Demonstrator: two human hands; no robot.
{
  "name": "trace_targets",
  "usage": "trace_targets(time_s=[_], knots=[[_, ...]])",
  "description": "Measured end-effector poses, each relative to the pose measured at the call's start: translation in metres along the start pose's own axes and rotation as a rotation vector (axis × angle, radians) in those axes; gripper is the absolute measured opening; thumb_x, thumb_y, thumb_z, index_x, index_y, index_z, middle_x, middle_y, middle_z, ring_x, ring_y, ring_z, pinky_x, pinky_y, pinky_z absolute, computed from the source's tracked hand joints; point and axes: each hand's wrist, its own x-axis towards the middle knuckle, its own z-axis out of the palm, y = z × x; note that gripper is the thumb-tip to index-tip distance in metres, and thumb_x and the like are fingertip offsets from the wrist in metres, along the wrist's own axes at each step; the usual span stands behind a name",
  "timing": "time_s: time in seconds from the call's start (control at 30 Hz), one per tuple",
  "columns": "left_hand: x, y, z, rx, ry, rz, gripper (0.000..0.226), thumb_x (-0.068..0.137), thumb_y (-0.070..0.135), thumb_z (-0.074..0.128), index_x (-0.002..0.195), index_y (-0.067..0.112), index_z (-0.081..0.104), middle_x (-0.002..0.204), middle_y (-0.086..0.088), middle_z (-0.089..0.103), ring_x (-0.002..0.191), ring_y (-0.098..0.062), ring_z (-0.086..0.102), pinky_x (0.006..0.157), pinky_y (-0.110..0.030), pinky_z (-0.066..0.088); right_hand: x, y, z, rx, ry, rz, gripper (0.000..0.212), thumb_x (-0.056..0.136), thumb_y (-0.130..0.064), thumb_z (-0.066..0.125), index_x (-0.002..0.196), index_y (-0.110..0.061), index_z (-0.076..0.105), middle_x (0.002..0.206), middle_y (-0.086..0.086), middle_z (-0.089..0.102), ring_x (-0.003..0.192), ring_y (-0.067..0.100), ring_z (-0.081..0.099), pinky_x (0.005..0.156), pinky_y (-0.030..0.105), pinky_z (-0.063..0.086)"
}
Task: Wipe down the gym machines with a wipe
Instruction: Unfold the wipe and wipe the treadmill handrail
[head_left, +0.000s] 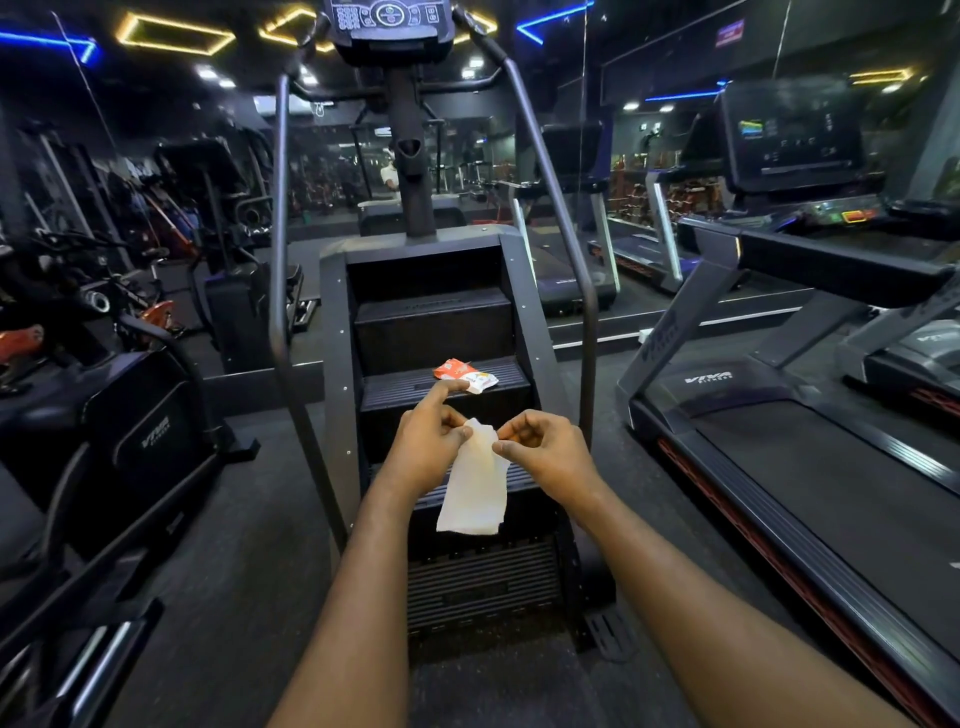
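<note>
pinching a white wipe (475, 488) by its top edge, left hand (423, 449) and right hand (548, 449) hold it hanging before the stair machine (434, 317); at 12 o'clock an orange packet (465, 375) lies on a step (395, 391).

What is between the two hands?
A white wipe hangs there, its top edge pinched by the left hand and right hand, seen in the head view.
</note>
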Motion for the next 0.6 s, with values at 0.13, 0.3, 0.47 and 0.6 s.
trace_targets(time_s=[0.13,0.3,0.47,0.6], knots=[[-0.0007,-0.0018,-0.0002,-0.012,-0.035,-0.013,0.054,0.096,0.005,0.064,0.142,0.029,0.048,0.098,0.004,0.070,0.098,-0.008,0.067,0.086,-0.026,0.054,0.0020,0.0012,0.0008,0.026,-0.017,-0.020,0.013,0.087,-0.022,0.079,0.098,-0.021,0.072,0.091,-0.004,0.073,0.085,0.009,0.071,0.076,0.024,0.060],[-0.0015,-0.0047,-0.0020,0.002,-0.036,0.000,0.051,0.096,0.005,0.065,0.139,0.028,0.051,0.097,0.004,0.071,0.096,-0.005,0.067,0.083,-0.019,0.050,0.0031,0.0028,0.0020,0.017,-0.018,0.000,0.006,0.091,-0.022,0.075,0.092,-0.018,0.071,0.089,-0.002,0.072,0.084,0.012,0.070,0.075,0.025,0.059],[-0.0019,-0.0051,-0.0040,0.003,-0.026,0.017,0.049,0.094,0.003,0.066,0.135,0.027,0.056,0.094,0.005,0.073,0.094,-0.004,0.068,0.078,-0.013,0.048,0.0036,0.0035,0.0031,0.041,-0.077,0.041,0.010,0.094,-0.019,0.071,0.103,-0.021,0.070,0.098,-0.003,0.072,0.092,0.009,0.070,0.080,0.025,0.058],[-0.0027,-0.0039,-0.0035,-0.004,-0.023,0.017,0.047,0.094,0.004,0.066,0.134,0.027,0.056,0.095,0.004,0.072,0.094,-0.006,0.069,0.079,-0.018,0.053,0.0041,0.0015,0.0044,0.007,-0.084,0.037,0.002,0.093,-0.023,0.072,0.093,-0.021,0.071,0.091,-0.003,0.072,0.087,0.010,0.070,0.079,0.027,0.059]])
